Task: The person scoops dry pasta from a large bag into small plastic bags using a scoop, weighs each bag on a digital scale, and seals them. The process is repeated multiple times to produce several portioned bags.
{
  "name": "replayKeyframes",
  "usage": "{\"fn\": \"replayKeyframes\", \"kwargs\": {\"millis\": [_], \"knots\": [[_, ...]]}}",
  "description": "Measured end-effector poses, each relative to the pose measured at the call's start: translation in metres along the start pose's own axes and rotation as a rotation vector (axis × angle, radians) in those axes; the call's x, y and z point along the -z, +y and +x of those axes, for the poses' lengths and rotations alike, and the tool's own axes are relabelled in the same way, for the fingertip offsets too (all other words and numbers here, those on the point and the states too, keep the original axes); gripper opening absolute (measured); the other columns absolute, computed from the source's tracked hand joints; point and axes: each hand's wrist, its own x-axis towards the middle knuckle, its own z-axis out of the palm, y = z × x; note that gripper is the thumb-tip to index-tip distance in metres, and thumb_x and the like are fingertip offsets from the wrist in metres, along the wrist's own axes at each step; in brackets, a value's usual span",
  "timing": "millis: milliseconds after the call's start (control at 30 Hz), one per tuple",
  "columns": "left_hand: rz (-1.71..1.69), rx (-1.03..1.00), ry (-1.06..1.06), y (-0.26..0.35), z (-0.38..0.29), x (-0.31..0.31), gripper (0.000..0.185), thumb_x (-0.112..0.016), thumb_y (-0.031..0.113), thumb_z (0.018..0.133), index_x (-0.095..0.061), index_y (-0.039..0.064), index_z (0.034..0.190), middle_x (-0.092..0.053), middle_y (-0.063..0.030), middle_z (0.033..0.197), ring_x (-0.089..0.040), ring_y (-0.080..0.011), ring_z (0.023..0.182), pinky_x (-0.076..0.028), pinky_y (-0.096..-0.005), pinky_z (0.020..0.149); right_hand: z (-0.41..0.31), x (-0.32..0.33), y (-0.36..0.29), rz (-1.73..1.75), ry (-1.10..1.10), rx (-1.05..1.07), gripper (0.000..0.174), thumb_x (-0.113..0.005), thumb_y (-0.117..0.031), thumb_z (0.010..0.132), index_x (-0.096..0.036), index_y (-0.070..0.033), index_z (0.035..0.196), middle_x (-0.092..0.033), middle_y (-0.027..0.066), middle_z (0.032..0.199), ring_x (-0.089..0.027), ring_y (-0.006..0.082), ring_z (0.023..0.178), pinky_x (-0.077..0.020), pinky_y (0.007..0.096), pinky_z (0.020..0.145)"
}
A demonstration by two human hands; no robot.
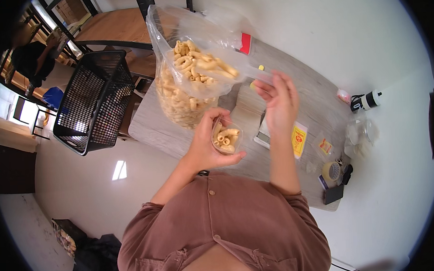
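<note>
My left hand [204, 145] is wrapped around a clear plastic cup [240, 143], tilted so its mouth faces me. Several tube-shaped, macaroni-like snacks [226, 138] lie inside it. Slightly blurred, my right hand [283, 105] grips the handle of a translucent plastic scoop [252, 73]. The scoop carries more of the curved tubes over the mouth of a large clear plastic bag [161, 32]. That bag stands unsealed on the table, with a big heap of the same snacks [188, 62] in it. Partly behind my right wrist is a white digital scale [261, 137].
The wood-grain table [294, 77] holds a yellow-labelled packet [299, 139], a tape roll [331, 171], clear jars [365, 129] and a bottle [366, 100]. Left of it stands a black perforated basket [92, 101]. Behind, another person [35, 58] is near shelving [114, 27].
</note>
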Motion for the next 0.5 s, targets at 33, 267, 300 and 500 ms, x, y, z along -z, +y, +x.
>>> {"fn": "replayKeyframes", "kwargs": {"millis": [33,267,300,500], "knots": [[-0.009,-0.007,0.010,0.000,-0.001,0.000,0.078,-0.083,0.020,0.052,-0.039,0.003,0.114,-0.047,-0.0080,0.096,-0.049,-0.0160,0.087,-0.042,-0.0284,0.076,0.004,-0.009,0.009,-0.013,-0.025,-0.026,0.024,-0.053,-0.012,0.088,-0.052,0.004,0.106,-0.062,0.0122,0.086,-0.064,0.0208,0.077,-0.0523,0.0237,0.063],[0.010,-0.030,0.035,0.001,-0.004,0.007,0.086,-0.085,0.020,0.050,-0.035,0.004,0.119,-0.043,-0.0091,0.100,-0.046,-0.0170,0.091,-0.041,-0.0292,0.078,0.009,-0.025,0.036,-0.411,-0.288,-0.134,0.023,-0.059,-0.016,0.085,-0.061,-0.001,0.103,-0.057,0.0050,0.087,-0.054,0.0087,0.066,-0.0441,0.0196,0.061],[0.004,-0.022,0.023,0.000,-0.005,0.007,0.087,-0.085,0.020,0.050,-0.034,0.003,0.119,-0.043,-0.0092,0.100,-0.045,-0.0170,0.090,-0.041,-0.0292,0.078,0.010,-0.023,0.037,-0.509,-0.291,-0.025,0.022,-0.061,-0.017,0.083,-0.063,-0.003,0.101,-0.056,0.0037,0.088,-0.051,0.0069,0.063,-0.0419,0.0192,0.059],[0.022,-0.097,0.069,-0.005,-0.005,-0.002,0.090,-0.085,0.021,0.051,-0.030,0.001,0.120,-0.040,-0.0093,0.101,-0.044,-0.0164,0.089,-0.040,-0.0289,0.078,-0.013,0.008,0.006,-0.758,-0.237,0.387,0.028,-0.071,-0.020,0.071,-0.067,-0.010,0.097,-0.052,0.0024,0.095,-0.045,0.0091,0.065,-0.0380,0.0216,0.060]]}}
